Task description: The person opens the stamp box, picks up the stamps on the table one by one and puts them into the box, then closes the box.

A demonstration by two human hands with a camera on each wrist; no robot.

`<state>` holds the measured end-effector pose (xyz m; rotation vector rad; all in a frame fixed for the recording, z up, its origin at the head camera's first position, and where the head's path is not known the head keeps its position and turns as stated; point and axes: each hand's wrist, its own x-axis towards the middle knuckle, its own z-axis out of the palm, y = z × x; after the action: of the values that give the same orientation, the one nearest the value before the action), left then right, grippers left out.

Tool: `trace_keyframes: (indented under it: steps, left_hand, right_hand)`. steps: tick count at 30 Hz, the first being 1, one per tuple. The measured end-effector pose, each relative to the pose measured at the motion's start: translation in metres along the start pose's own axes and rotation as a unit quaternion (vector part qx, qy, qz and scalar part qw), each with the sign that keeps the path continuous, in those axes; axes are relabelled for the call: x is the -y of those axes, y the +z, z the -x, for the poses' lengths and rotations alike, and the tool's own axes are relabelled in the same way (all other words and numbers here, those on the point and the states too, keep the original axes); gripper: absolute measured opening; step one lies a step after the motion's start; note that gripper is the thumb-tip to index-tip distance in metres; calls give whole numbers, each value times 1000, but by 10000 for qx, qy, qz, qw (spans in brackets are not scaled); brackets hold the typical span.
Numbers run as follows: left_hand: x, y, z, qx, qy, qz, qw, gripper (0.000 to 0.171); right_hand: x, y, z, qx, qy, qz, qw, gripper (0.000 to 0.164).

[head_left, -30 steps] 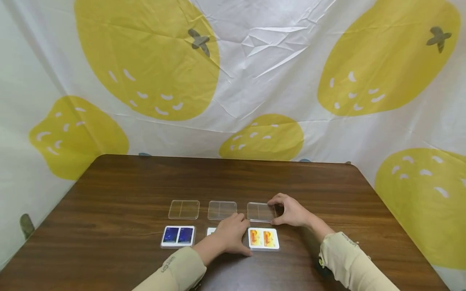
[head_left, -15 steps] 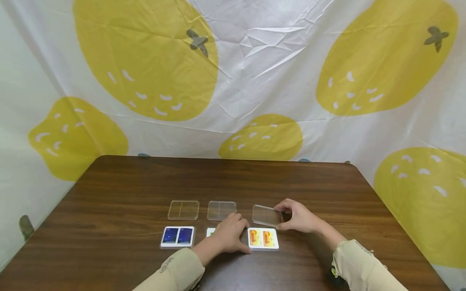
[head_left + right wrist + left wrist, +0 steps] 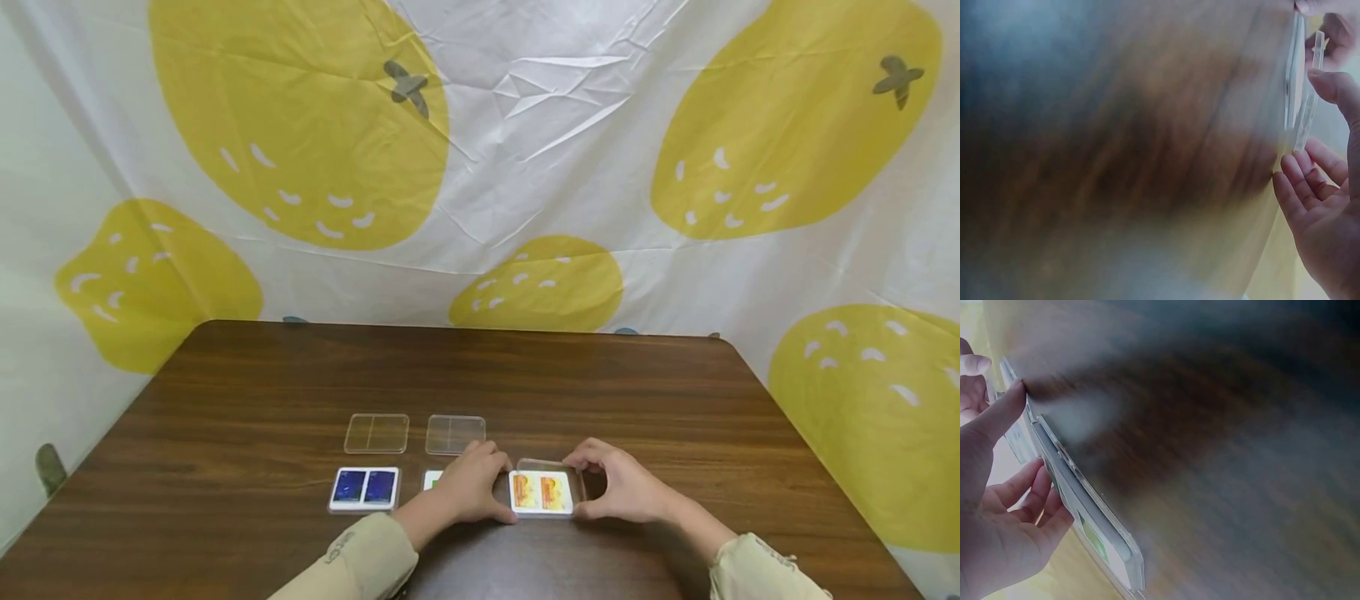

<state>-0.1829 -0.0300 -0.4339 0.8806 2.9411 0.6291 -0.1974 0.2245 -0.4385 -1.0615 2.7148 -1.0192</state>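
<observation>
My left hand (image 3: 471,485) rests over the middle case, with its thumb and a finger holding the left corners of a flat case with two orange-and-yellow pictures (image 3: 542,493). At that case's right side, my right hand (image 3: 628,487) pinches a clear lid (image 3: 1307,119) between thumb and fingers. The lid is tilted just over the case, its far edge showing behind the pictures. Most of the middle case (image 3: 1094,537), white with a green patch, is hidden by the left hand. How far the lid touches the case I cannot tell.
Two more clear lids, one at left (image 3: 377,433) and one in the middle (image 3: 456,434), lie flat behind the cases. A case with two dark blue pictures (image 3: 364,488) sits at left. All lie on a brown wooden table (image 3: 285,375) before a lemon-print cloth (image 3: 525,200).
My right hand has lifted the clear lid from behind and brought it forward, over the orange-picture case. The left hand has stayed in place.
</observation>
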Motion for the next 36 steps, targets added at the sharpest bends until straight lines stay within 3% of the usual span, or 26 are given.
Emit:
trace_keyframes:
  steps: [24, 36]
  left_hand:
    - [-2, -1, 4, 37, -186, 41, 9998, 57]
    - [-5, -2, 2, 95, -221, -50, 9997, 53]
  right_hand:
    - [13, 10, -4, 189, 14, 553, 9983, 51]
    - [14, 9, -5, 424, 253, 633, 9968, 53]
